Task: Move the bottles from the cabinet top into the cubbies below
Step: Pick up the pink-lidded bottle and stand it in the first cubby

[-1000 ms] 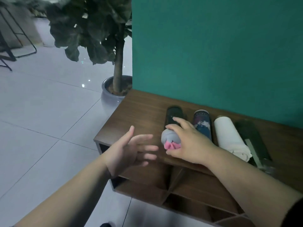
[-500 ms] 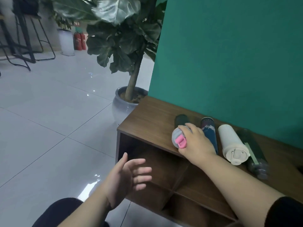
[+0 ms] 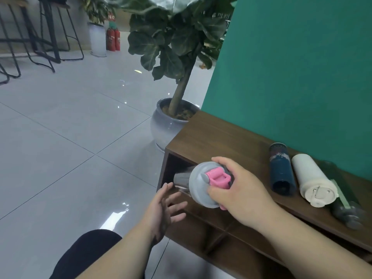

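Note:
My right hand [image 3: 239, 195] grips the grey-lidded bottle with a pink flip cap [image 3: 198, 183] by its lid end, off the cabinet top [image 3: 217, 141], its dark body pointing into the leftmost upper cubby [image 3: 173, 168]. Just below the bottle, my left hand [image 3: 165, 206] is open with fingers spread at the cubby's mouth. Three bottles lie on the top to the right: a dark blue one [image 3: 280, 168], a white one [image 3: 311, 180] and a dark green one [image 3: 342, 194].
A potted plant in a grey pot [image 3: 167, 125] stands on the tiled floor just left of the cabinet. A green wall [image 3: 291, 67] backs the cabinet. Lower cubbies with diagonal dividers [image 3: 217, 238] sit below. Stools and fire extinguishers stand far left. My dark-clad knee [image 3: 86, 254] is at the bottom.
My right hand has lifted the pink-capped bottle off the top and brought it down and forward to the cubby mouth. My left hand rose toward the bottle. The view shifted left and lower.

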